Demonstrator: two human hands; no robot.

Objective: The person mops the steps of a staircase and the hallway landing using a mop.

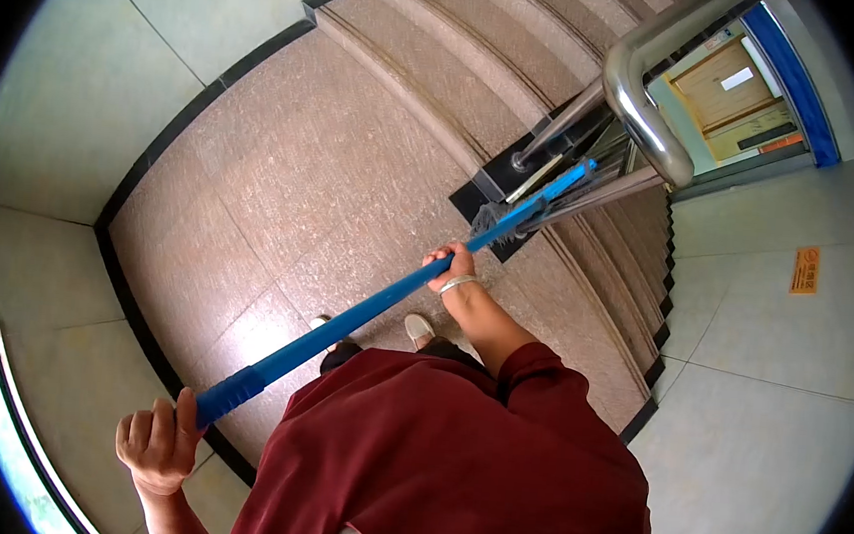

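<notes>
A mop with a long blue handle [342, 323] runs slantwise across the view from lower left to upper right. Its grey fringed head [491, 218] lies by the black base of the stair railing, partly hidden among the bars. My left hand [160, 442] is closed at the handle's ribbed grip end, with the thumb along its tip. Farther up, near the head, my right hand [452, 267] wraps round the handle, a pale bracelet on its wrist.
A metal handrail [650, 114] bends above the mop head. Steps rise [455, 43] at the top, and others descend [611, 282] at right. Beneath my feet is a speckled landing [275, 165], bordered by black skirting and pale tiled walls. An orange sign [805, 271] hangs at right.
</notes>
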